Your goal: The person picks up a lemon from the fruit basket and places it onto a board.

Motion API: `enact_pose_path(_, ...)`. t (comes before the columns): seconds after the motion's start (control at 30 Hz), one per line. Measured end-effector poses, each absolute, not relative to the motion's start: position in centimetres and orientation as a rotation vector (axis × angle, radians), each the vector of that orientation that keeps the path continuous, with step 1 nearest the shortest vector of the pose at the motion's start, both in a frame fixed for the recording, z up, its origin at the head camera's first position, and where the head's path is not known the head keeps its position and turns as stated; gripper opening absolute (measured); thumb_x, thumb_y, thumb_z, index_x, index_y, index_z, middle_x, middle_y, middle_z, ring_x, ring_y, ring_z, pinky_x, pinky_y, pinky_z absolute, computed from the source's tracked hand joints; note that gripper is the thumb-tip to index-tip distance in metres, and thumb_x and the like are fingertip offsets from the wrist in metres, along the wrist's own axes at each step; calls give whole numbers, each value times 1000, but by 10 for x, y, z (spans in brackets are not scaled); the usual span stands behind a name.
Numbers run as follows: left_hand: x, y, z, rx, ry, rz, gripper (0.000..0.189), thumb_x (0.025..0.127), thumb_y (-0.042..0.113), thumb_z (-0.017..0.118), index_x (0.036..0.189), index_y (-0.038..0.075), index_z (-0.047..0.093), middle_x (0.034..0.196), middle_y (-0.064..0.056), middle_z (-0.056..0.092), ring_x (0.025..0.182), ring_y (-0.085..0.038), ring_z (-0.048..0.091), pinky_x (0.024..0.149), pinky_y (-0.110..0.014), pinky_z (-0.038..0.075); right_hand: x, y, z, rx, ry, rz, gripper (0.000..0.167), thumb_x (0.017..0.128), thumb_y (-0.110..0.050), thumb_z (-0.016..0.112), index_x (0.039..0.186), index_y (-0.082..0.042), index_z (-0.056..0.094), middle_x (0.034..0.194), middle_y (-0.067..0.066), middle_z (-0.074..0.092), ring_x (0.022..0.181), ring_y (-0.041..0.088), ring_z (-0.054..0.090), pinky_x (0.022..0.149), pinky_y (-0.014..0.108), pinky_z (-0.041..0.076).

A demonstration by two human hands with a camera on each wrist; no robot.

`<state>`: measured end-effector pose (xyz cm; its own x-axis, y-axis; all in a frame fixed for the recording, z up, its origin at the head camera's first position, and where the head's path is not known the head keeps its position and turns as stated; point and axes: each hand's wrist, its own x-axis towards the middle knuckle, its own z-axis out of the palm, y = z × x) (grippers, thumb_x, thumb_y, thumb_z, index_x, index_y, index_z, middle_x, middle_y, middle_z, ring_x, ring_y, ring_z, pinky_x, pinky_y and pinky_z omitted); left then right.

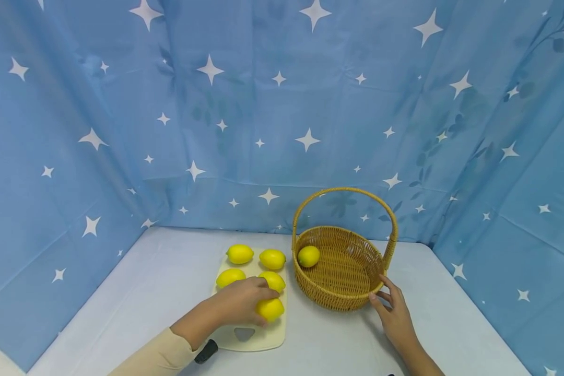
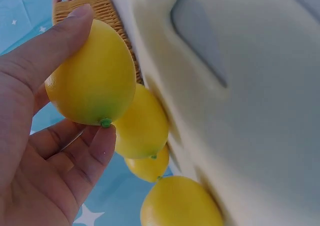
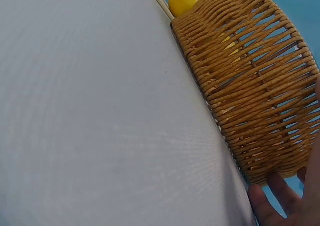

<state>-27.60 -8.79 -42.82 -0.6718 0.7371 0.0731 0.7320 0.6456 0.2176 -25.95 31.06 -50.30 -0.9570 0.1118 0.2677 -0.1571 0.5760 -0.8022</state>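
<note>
My left hand (image 1: 245,303) is over the lower part of a cream cutting board (image 1: 263,342). It pinches a yellow lemon (image 2: 92,73) between thumb and fingers, the green stem end showing in the left wrist view. Several other lemons lie on the board, one lemon (image 1: 273,282) just beyond the held one. To the right stands a round wicker basket (image 1: 326,303) with a tall arched handle and a lemon (image 1: 308,256) inside at its left. My right hand (image 1: 394,316) holds the basket's near right edge; in the right wrist view its fingers (image 3: 285,193) lie against the woven side.
A white cloth-covered table (image 1: 160,282) carries the board and basket, which sit close together. Blue curtains (image 1: 244,130) with white stars hang behind and on both sides. The board has a handle slot (image 1: 244,333) at its near end.
</note>
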Motion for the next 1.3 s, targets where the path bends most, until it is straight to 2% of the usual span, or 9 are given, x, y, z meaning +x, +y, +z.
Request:
enact_pose_path(0.4,-269,-86,-436,1245,2819,336,63,74,45,83,130,25,64,108,10,56,86,-3,50,78,-25,48,-259,312,-504,34,-2519,1333,66,101,-37,52,155,-14,22,151,23,22,125,43,45,95,60,43)
enact_pose_path(0.8,-262,-81,-439,1197,2805,370,61,74,50,81,128,27,64,111,11,56,91,-2,52,83,-26,48,-261,312,-505,28,-2517,1351,67,101,-39,53,155,-14,22,151,22,22,125,43,44,96,60,42)
enact_pose_path(1.07,-263,-84,-437,1179,2792,353,64,73,51,81,130,28,62,118,9,57,101,-7,55,90,-31,48,-260,312,-502,49,-2517,1328,66,101,-37,53,155,-15,22,151,22,22,125,43,44,95,60,43)
enact_pose_path(1.3,-265,-85,-436,1208,2779,343,66,73,53,81,131,27,62,118,10,57,98,-6,55,88,-31,48,-259,311,-503,54,-2511,1332,65,101,-35,53,155,-14,22,151,22,22,125,42,44,95,60,43)
